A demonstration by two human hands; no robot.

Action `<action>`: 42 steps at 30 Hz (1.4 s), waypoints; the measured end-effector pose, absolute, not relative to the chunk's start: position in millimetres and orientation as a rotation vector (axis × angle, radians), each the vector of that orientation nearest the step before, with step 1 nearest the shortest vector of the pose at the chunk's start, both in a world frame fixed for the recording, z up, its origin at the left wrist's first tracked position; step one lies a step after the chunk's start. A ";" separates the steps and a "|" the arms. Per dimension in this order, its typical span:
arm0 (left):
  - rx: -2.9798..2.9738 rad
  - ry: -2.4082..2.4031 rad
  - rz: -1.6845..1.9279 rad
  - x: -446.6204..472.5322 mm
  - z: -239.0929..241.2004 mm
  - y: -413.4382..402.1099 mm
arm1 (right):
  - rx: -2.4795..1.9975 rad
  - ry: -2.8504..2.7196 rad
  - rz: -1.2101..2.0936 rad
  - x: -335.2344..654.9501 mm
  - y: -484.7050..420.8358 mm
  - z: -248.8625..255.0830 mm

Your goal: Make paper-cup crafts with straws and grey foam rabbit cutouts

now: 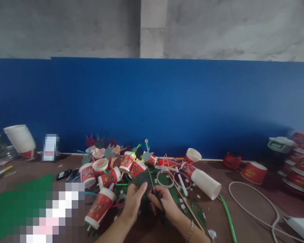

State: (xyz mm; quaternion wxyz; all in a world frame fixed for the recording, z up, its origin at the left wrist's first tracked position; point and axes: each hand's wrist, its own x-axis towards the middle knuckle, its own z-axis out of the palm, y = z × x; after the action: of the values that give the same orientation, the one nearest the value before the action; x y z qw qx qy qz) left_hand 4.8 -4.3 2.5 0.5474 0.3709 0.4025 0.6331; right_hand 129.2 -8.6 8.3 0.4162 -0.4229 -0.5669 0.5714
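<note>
My left hand pinches a dark grey-green sheet, which looks like paper or felt, between thumb and fingers. In my right hand is a pair of scissors with dark handles, its blades upright at the sheet's right edge. Whether the blades are touching the sheet, I cannot tell. Just left of my left hand lies a red and white paper cup on its side. Green scraps and small white bits are scattered under and around both hands. A white marker lies beyond my right hand.
Behind my hands, several decorated paper cups carry grey animal-shaped cutouts. A stack of nested cups and rolls of clear tape lie to the right. Further right are a white cable and red tubs. A blue partition backs the table.
</note>
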 end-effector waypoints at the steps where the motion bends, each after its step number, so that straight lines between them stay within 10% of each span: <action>1: 0.893 0.943 1.483 4.8 3.2 -4.5 | -1.059 -1.423 1.433 129.7 -8.2 7.9; 42: 1.041 0.880 1.489 1.6 9.3 -4.0 | -1.091 -1.455 1.412 134.0 -7.0 12.0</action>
State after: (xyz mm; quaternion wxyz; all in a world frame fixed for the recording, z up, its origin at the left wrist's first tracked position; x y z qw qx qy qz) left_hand 1.6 -4.0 9.3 0.5324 0.4366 0.3691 0.6242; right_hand 134.0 -7.0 12.0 0.4072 -0.4328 -0.5771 0.5602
